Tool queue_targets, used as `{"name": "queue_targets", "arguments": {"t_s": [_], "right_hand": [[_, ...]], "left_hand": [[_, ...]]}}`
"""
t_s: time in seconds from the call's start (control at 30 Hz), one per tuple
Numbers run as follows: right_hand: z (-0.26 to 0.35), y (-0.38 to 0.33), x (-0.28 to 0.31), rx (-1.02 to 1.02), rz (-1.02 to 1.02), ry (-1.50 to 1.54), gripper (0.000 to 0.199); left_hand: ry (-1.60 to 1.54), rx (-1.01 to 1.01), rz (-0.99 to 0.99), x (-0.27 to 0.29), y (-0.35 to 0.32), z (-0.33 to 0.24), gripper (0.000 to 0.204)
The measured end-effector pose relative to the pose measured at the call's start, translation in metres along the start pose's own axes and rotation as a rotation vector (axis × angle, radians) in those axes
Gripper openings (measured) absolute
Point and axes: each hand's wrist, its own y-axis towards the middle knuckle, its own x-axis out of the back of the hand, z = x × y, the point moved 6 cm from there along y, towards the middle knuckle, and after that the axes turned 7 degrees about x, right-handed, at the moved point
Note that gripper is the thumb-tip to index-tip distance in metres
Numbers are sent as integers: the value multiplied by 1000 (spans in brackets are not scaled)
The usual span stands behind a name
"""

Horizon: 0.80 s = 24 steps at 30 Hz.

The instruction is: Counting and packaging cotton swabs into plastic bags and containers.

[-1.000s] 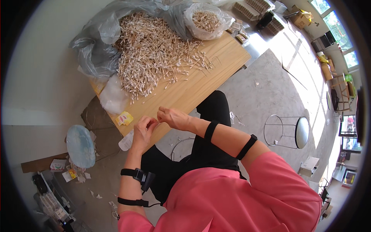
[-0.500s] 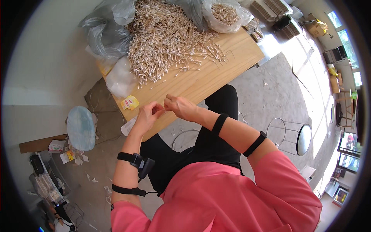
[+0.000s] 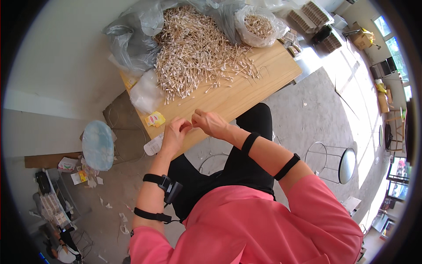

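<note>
Close together over the near edge of the wooden table [image 3: 206,105], my left hand [image 3: 176,131] and my right hand [image 3: 211,123] are both closed in a pinch. Their fingertips nearly meet around something small and pale, too hidden to name. Beyond them spreads a big heap of cotton swabs [image 3: 193,53], with loose ones scattered at its near and right sides. By my left hand lie small yellow printed packets [image 3: 155,119] and a white printed card or pouch [image 3: 154,144] at the table's edge. A clear plastic bag [image 3: 146,93] rests just past the packets.
A grey plastic bag [image 3: 132,44] lies at the heap's left, and a clear bag of swabs [image 3: 258,27] stands at the back right. A pale blue stool [image 3: 98,145] is at the left, a round metal-legged stool [image 3: 346,165] at the right. Scraps litter the floor.
The whole view has shifted slightly, so the table and heap sit a little lower and further right. My hands stay pinched together in nearly the same pose.
</note>
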Motion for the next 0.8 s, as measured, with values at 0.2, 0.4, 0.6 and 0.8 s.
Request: {"name": "queue_targets", "arguments": {"t_s": [0.2,0.4,0.6,0.8], "right_hand": [[-4,-23,35,-190,-348,341,12],[60,-34,33,-349,-598,1501,21],[117,-39,58,-144,-544,1590,28],[144,-31,68,-92,-474,1699,27]], "left_hand": [[-187,31,-375,34,-32,-21,56],[-1111,-55,-405,10,-63,-81,67],[-539,-304,-667,67,-105,-179,26],[-206,-468,-773,83,-129,-207,28]]}}
